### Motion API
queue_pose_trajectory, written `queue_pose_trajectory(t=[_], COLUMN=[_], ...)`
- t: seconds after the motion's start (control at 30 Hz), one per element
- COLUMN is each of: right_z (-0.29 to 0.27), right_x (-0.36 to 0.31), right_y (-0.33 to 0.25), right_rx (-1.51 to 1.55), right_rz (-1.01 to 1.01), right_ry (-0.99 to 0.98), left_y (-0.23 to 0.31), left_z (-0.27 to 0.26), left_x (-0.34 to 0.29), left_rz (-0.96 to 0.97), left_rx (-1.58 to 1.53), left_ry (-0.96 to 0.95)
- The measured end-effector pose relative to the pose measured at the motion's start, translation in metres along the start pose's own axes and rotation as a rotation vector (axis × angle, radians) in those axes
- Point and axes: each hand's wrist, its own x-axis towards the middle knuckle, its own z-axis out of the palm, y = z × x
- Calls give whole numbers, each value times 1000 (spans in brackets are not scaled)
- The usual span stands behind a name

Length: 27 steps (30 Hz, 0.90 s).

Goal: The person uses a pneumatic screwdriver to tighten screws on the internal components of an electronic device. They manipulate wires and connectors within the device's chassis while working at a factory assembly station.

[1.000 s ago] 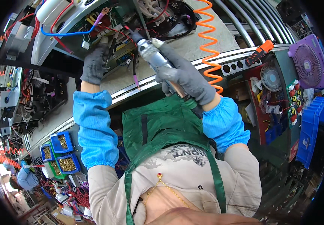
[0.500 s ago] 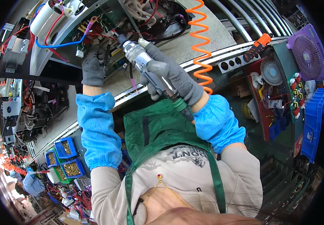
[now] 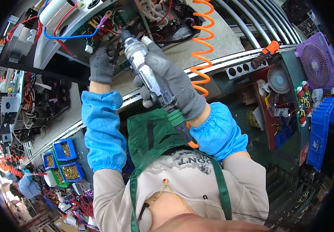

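Power driver and wired chassis, as seen by an onlooker in the room. The power driver (image 3: 136, 57), a straight silver tool with a green collar (image 3: 175, 117), lies aslant over the near edge of the tabletop (image 3: 224, 43), its nose toward the wiring of the uncovered chassis (image 3: 48, 54); whether the tip touches anything cannot be told. The right hand (image 3: 174, 83), gloved in grey, has its grip wrapped around the metal barrel. The left hand (image 3: 101, 63) reaches in beside the wiring; its fingertips are partly hidden, so one cannot tell whether its grip is clenched on anything.

Handling, as judged by eye: the barrel looks rigid, fairly heavy and smooth enough to slip in a bare palm, the knit glove probably helping. The best hold is around the mid-barrel, clear of the narrow nose. The orange coiled hose (image 3: 203, 50) beside the right hand appears springy and, if it feeds the tool, would tug lightly on the tail. The blue cable (image 3: 74, 36), ending in a ring lug (image 3: 107, 14), seems bendable but stiff; the thin wires near the nose look easily snagged.
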Motion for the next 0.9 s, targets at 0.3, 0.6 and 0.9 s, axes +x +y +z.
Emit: queue_pose_trajectory(t=[0.3, 0.6, 0.9], right_z=[-1, -24, -23], right_x=[0, -45, -44], right_y=[3, 6, 14], right_rx=[-50, -179, -318], right_rz=[-32, 32, 203], right_ry=[0, -66, -53], left_y=[-10, 3, -12], left_z=[-13, -14, -47], left_x=[12, -34, -33], left_rz=[74, -156, -152], left_rx=[111, -249, -322], left_ry=[12, 16, -113])
